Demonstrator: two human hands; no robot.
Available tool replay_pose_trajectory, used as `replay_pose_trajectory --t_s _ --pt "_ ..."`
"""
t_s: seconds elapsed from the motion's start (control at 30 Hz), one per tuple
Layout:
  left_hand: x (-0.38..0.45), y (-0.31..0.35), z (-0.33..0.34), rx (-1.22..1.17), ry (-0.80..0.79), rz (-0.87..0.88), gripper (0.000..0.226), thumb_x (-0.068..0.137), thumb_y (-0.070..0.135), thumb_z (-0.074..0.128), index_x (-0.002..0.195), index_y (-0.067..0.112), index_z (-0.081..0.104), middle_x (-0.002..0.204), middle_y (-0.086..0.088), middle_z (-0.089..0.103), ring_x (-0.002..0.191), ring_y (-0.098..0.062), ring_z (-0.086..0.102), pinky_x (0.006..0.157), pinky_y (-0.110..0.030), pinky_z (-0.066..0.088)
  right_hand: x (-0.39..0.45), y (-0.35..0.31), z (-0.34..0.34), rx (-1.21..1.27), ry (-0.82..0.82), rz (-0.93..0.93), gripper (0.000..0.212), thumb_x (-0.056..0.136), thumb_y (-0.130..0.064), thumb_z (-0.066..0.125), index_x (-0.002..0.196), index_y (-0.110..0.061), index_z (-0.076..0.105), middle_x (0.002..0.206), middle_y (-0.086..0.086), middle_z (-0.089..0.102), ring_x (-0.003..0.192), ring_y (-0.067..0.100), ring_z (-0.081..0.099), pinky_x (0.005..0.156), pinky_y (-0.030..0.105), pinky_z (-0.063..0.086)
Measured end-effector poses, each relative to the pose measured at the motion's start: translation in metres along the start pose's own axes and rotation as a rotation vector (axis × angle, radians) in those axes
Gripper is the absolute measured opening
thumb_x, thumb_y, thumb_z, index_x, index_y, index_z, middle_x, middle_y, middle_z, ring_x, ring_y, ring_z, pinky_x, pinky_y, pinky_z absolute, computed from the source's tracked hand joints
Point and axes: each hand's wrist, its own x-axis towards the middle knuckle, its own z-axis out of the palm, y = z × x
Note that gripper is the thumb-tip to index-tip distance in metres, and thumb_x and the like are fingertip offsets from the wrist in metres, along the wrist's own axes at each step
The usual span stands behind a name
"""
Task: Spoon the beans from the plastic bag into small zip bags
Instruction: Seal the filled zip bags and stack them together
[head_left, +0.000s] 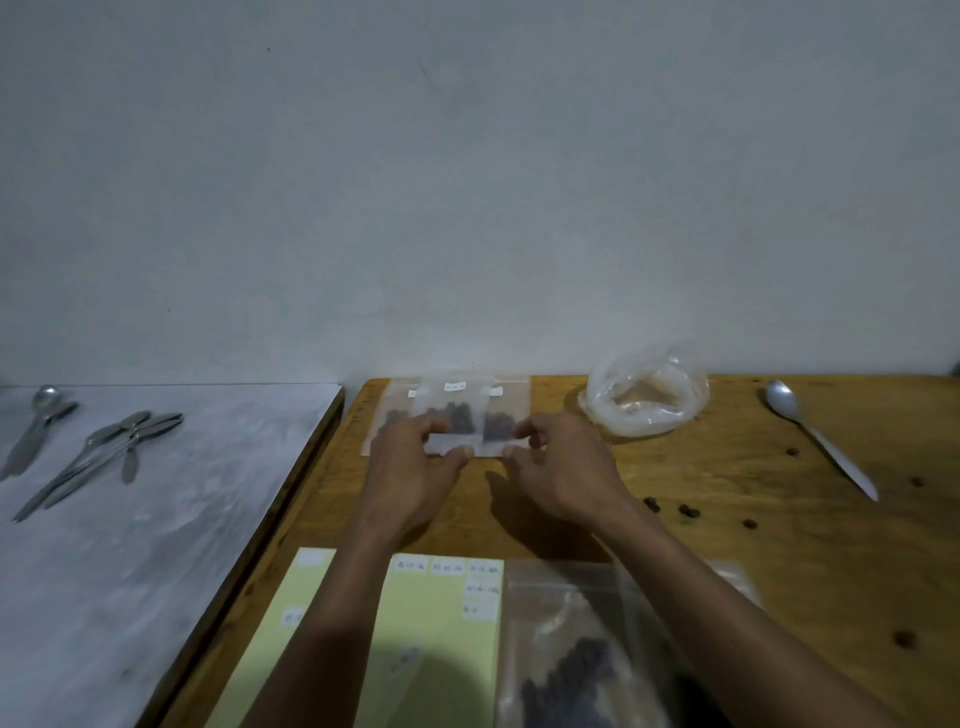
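Nearest to us, at the lower edge of the wooden table (727, 467), lies a clear zip bag of dark beans (576, 670), its sealed strip running left to right and its long axis pointing away from us. Just left of it, pale yellow sheets (441, 623) carry small white labels with handwriting too blurred to read. We reach both forearms forward over these. Our left hand (410, 467) and right hand (563, 467) each pinch an end of a small zip bag (452, 415) between thumb and fingertips, holding it near the table's far edge with its long axis left to right and its label toward the wall. It overlaps other small clear bags (498, 410) of dark beans lying flat side by side. Right of them sits a crumpled, translucent plastic bag (647, 395), mouth open upward. Farther right a metal spoon (815, 436) lies flat, bowl toward the wall, handle angled toward us and to the right. Several loose beans (688, 511) are scattered on the smooth, orange-brown wood. To the left, a grey mottled surface (156, 519) holds more metal spoons (104, 457), bowls pointing away. Behind everything rises a plain, pale grey wall (467, 182).
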Motion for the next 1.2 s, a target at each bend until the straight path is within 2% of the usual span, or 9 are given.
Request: replay_pose_trajectory --t_s 0.2,0.33,0.43,0.6,0.7,0.8,0.93,1.07,1.2 --pt "-0.058 0.015 0.006 -0.038 -0.319 0.03 0.055 0.076 0.05 0.083 0.121 0.022 0.07 0.12 0.01 0.069 0.106 -0.006 0.063 0.081 -0.021 0.054 -0.061 0.022 -0.047 -0.069 -0.233 -0.025 0.045 0.075 -0.068 0.07 0.104 -0.034 0.071 0.098 -0.018 0.068 0.098 0.007 0.059 0.098 0.037 0.04" --pt "-0.081 0.017 0.016 0.254 -0.456 0.15 0.04 0.071 0.055 0.082 0.1 0.029 0.072 0.109 0.008 0.064 0.106 -0.014 0.057 0.094 -0.043 0.05 -0.088 0.021 -0.052 -0.326 -0.359 -0.081 0.042 0.077 -0.059 0.072 0.11 -0.034 0.07 0.114 -0.008 0.062 0.115 0.018 0.045 0.1 0.046 0.026" --pt "-0.085 0.022 0.02 0.356 -0.437 0.154 0.04 0.076 0.05 0.081 0.111 0.034 0.066 0.12 0.008 0.054 0.118 -0.018 0.045 0.103 -0.042 0.039 -0.088 0.021 -0.045 -0.34 -0.349 -0.063 0.031 0.081 -0.049 0.074 0.105 -0.032 0.069 0.117 -0.003 0.057 0.12 0.023 0.042 0.099 0.048 0.028" --pt "-0.085 0.029 0.026 0.254 -0.33 0.106 0.031 0.077 0.037 0.083 0.084 0.033 0.053 0.092 0.015 0.054 0.097 -0.014 0.048 0.081 -0.036 0.032 -0.082 0.022 -0.042 -0.284 -0.333 -0.071 0.026 0.082 -0.045 0.074 0.095 -0.036 0.052 0.108 -0.007 0.058 0.113 0.02 0.042 0.089 0.042 0.027" --pt "-0.081 0.031 0.026 0.048 -0.232 0.075 0.023 0.082 0.022 0.079 0.077 0.028 0.057 0.077 0.009 0.064 0.077 -0.011 0.056 0.08 -0.041 0.047 -0.078 0.025 -0.045 -0.139 -0.227 -0.086 0.037 0.08 -0.038 0.077 0.099 -0.037 0.045 0.101 -0.012 0.063 0.102 0.016 0.052 0.086 0.037 0.03" --pt "-0.073 0.037 0.008 -0.252 -0.172 0.015 0.017 0.083 0.008 0.079 0.078 0.014 0.064 0.079 -0.007 0.066 0.071 -0.015 0.058 0.068 -0.039 0.054 -0.07 0.027 -0.058 0.221 -0.084 -0.033 0.036 0.08 -0.02 0.083 0.104 -0.028 0.058 0.091 -0.008 0.065 0.082 0.008 0.062 0.074 0.018 0.049" --pt "-0.068 0.037 -0.015 -0.624 -0.109 -0.061 0.017 0.08 0.004 0.08 0.087 0.01 0.066 0.09 -0.018 0.069 0.082 -0.023 0.066 0.076 -0.04 0.059 -0.059 0.021 -0.07 0.7 -0.068 0.021 0.02 0.081 -0.001 0.078 0.099 -0.005 0.07 0.085 0.012 0.066 0.078 0.021 0.066 0.073 0.029 0.059" --pt "-0.071 0.039 -0.03 -0.836 -0.119 -0.167 0.029 0.083 0.024 0.074 0.105 0.004 0.073 0.103 -0.013 0.078 0.095 -0.028 0.074 0.081 -0.043 0.063 -0.056 -0.003 -0.069 0.894 -0.071 0.082 0.016 0.08 -0.007 0.079 0.094 -0.008 0.071 0.083 0.008 0.071 0.076 0.017 0.072 0.068 0.028 0.056" --pt "-0.072 0.031 -0.045 -0.854 0.095 -0.174 0.014 0.093 0.017 0.069 0.099 0.006 0.074 0.091 -0.008 0.08 0.086 -0.023 0.077 0.074 -0.039 0.064 -0.054 -0.038 -0.055 0.922 -0.055 0.068 0.015 0.084 -0.013 0.078 0.097 -0.013 0.071 0.092 0.006 0.074 0.085 0.015 0.073 0.074 0.03 0.057"
